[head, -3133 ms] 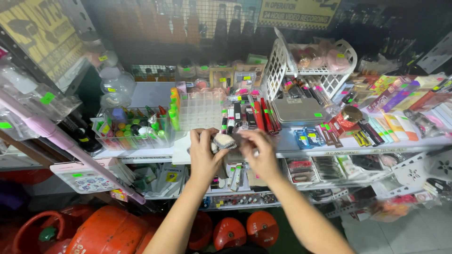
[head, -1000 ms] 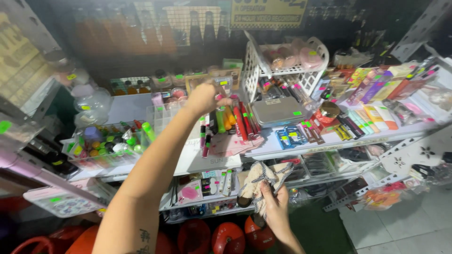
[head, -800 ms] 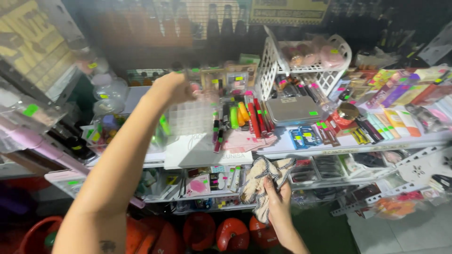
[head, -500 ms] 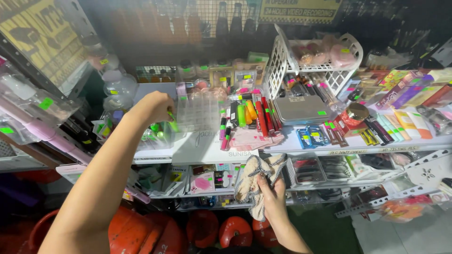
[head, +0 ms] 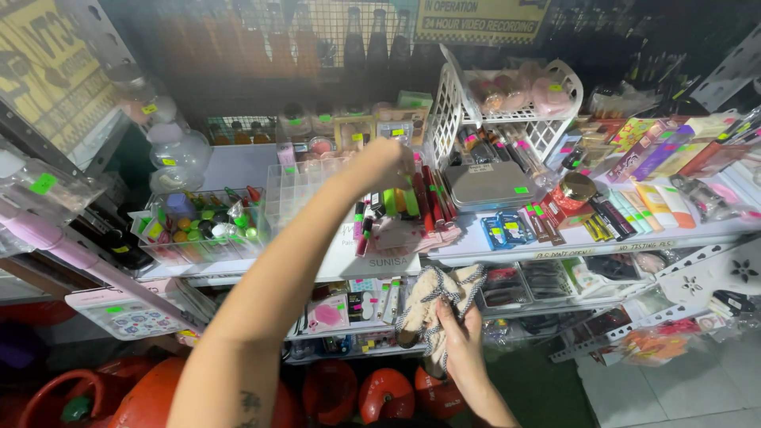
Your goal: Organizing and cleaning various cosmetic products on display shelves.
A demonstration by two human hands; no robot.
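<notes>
My left hand (head: 387,161) reaches out over the white shelf (head: 476,247), fingers curled above a row of red, green and black cosmetic tubes (head: 412,198). Whether it grips one is hidden by the back of the hand. My right hand (head: 461,342) stays low in front of the lower shelf, shut on a crumpled beige cloth with checked black-and-white trim (head: 432,299). A clear compartment box (head: 297,189) lies just left of the tubes.
A clear bin of small coloured items (head: 198,230) stands at the left, a grey tin (head: 485,186) and a white basket (head: 479,107) at the right. Packaged cosmetics crowd the right shelf. Orange gas cylinders (head: 158,395) stand on the floor; a pink pole (head: 75,255) slants at left.
My left hand has swung right from the clear bin of coloured items to the row of tubes. My right hand has kept hold of the cloth, almost still.
</notes>
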